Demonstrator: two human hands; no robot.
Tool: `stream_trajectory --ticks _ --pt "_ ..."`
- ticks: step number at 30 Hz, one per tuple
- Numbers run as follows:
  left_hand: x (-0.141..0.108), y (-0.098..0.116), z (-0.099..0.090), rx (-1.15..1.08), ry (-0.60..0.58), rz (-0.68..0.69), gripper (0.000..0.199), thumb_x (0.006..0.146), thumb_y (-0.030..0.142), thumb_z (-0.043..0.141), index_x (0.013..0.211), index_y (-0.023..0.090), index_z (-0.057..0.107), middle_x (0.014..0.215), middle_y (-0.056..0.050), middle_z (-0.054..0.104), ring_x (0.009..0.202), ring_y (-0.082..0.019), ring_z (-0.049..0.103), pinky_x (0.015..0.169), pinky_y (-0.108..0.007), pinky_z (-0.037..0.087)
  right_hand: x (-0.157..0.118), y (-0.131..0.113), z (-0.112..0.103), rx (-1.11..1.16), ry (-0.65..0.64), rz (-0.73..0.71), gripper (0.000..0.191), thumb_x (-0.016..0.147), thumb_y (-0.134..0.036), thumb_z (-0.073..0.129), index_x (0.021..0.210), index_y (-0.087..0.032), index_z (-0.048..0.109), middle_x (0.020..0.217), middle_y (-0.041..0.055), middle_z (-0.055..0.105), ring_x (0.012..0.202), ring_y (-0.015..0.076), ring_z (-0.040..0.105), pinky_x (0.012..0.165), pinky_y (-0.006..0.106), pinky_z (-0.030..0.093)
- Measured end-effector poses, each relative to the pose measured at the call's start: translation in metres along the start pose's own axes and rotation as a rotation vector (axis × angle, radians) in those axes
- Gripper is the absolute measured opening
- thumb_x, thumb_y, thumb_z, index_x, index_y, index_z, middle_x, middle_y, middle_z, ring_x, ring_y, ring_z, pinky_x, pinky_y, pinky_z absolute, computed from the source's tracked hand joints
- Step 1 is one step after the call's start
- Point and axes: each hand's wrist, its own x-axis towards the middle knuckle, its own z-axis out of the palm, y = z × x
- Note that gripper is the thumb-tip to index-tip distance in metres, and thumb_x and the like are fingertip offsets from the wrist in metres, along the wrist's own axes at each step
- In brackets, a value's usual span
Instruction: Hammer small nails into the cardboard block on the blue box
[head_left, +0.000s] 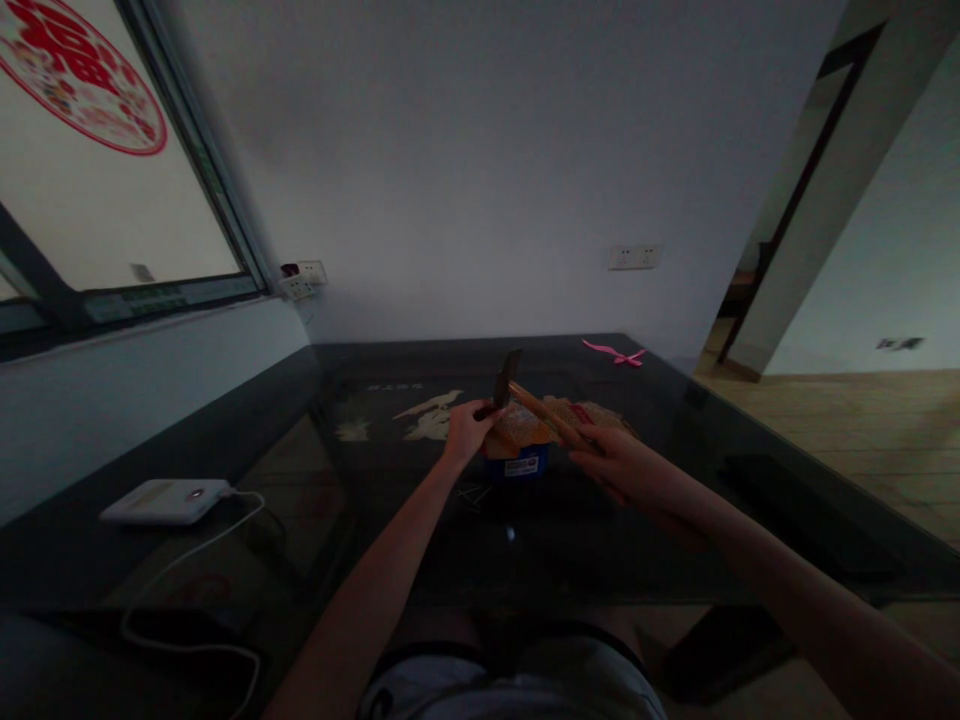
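Observation:
Near the middle of the dark table, my left hand [468, 432] is closed on a dark, flat, upright object [507, 376], perhaps a comb or blade. My right hand [611, 460] grips a brown wooden stick [551, 415], whose far end reaches up to the dark object. Below and between my hands, an orange-brown bag [519, 428] lies over a blue container [517, 463] with a white label. Another part of brown packaging with a red mark [581, 411] shows behind my right hand.
A white power bank [169, 501] with a white cable [191, 552] lies at the table's left. A pink ribbon [616, 353] is at the back right. A dark flat object [806, 510] rests along the right edge. A wall stands behind the table [360, 360].

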Motion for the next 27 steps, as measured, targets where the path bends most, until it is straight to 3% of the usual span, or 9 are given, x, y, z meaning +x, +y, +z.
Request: stream_trajectory --ticks 8,18,27 --pt "-0.004 0.003 -0.011 -0.045 0.000 0.059 0.013 0.074 0.024 0.063 0.083 0.016 0.066 0.079 -0.004 0.069 0.072 -0.015 0.065 0.067 -0.025 0.051 0.000 0.001 -0.001 -0.002 0.035 -0.021 0.020 0.084 -0.029 0.045 0.097 -0.016 0.049 0.055 -0.0068 0.043 0.034 0.0060 0.042 0.031 0.018 0.032" --pt "-0.003 0.003 -0.015 0.094 0.050 0.016 0.014 0.075 0.029 0.062 0.073 0.015 0.067 0.070 -0.003 0.069 0.066 -0.015 0.062 0.062 -0.024 0.047 0.002 -0.013 0.004 0.008 -0.016 -0.024 0.007 0.082 -0.023 0.046 0.081 -0.017 0.047 0.054 -0.0060 0.045 0.037 0.0065 0.045 0.034 0.018 0.032" --pt "-0.005 0.003 -0.014 0.131 -0.006 0.025 0.012 0.076 0.025 0.061 0.078 0.015 0.067 0.074 -0.004 0.069 0.067 -0.015 0.063 0.062 -0.023 0.047 0.005 -0.005 0.007 -0.002 -0.021 -0.022 0.011 0.083 -0.023 0.045 0.090 -0.015 0.050 0.058 -0.0050 0.046 0.040 0.0072 0.046 0.037 0.019 0.034"
